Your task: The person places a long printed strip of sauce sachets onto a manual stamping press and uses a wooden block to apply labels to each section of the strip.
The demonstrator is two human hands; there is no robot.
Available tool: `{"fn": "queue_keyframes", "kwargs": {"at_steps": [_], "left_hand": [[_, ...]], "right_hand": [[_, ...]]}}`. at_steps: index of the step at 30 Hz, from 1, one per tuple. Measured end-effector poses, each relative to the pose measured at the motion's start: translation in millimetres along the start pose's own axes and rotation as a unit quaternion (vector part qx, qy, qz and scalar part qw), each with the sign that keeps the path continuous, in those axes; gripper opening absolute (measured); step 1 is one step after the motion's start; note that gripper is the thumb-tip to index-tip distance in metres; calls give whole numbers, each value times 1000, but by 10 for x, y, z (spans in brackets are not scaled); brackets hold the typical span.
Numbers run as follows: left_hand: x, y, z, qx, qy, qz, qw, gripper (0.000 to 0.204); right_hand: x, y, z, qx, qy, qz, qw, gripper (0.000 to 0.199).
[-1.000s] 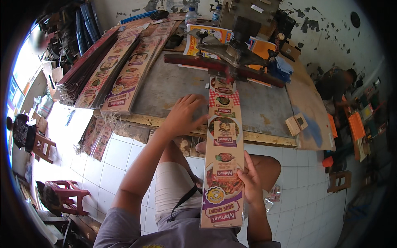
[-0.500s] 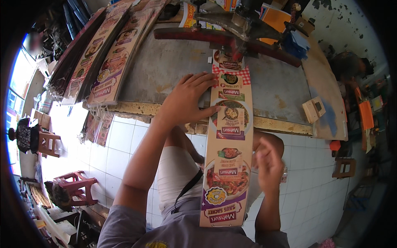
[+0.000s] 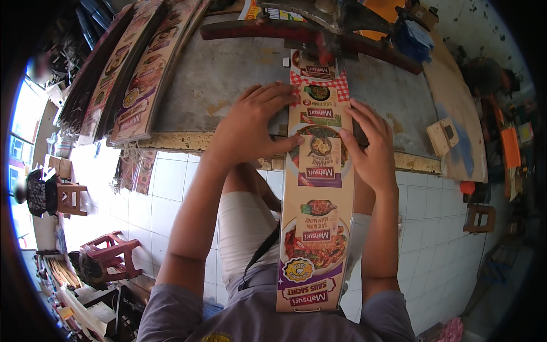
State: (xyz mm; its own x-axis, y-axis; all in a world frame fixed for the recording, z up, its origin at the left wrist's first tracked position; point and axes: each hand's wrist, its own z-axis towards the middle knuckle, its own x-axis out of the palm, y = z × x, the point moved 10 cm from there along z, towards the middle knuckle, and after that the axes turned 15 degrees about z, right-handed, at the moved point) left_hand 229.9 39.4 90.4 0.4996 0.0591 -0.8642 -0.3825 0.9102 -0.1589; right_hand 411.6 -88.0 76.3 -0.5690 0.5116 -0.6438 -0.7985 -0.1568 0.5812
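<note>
A long printed card strip [image 3: 310, 208], beige with food pictures and a red checked band, runs from the metal worktop [image 3: 239, 114] out over its near edge toward my body. My left hand [image 3: 253, 117] lies along the strip's left edge, fingers stretched out and thumb tip on the card. On the opposite edge rests my right hand [image 3: 373, 142], its fingers extended and its thumb and fingertips touching the card. The strip's far end reaches under a dark red metal press [image 3: 325, 43], whose head hides what lies beneath it.
Stacks of similar printed strips [image 3: 139, 91] lie at the left of the worktop. A small wooden block [image 3: 443, 137] sits near the right edge. Blue and orange papers [image 3: 413, 43] are at the back right. A red plastic stool [image 3: 111, 253] stands on the tiled floor.
My right hand has come up from beside the strip's lower part to its right edge at the worktop. My left hand stays on the left edge.
</note>
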Motion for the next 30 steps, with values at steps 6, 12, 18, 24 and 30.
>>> {"fn": "queue_keyframes", "kwargs": {"at_steps": [6,12,18,24,30], "left_hand": [[4,13,-43,0,-11,-1,1000,72],[21,-9,-24,0,-5,-5,1000,73],[-2,-9,-43,-1,-15,8,1000,70],[30,0,-56,-8,-7,22,1000,72],[44,16,-49,-2,-7,26,1000,74]], "right_hand": [[29,-23,-30,9,11,8,1000,41],[13,-32,-48,19,8,4,1000,41],[35,-37,-32,17,11,2,1000,42],[30,-52,-44,14,9,5,1000,42],[25,-26,-37,10,5,8,1000,42]]}}
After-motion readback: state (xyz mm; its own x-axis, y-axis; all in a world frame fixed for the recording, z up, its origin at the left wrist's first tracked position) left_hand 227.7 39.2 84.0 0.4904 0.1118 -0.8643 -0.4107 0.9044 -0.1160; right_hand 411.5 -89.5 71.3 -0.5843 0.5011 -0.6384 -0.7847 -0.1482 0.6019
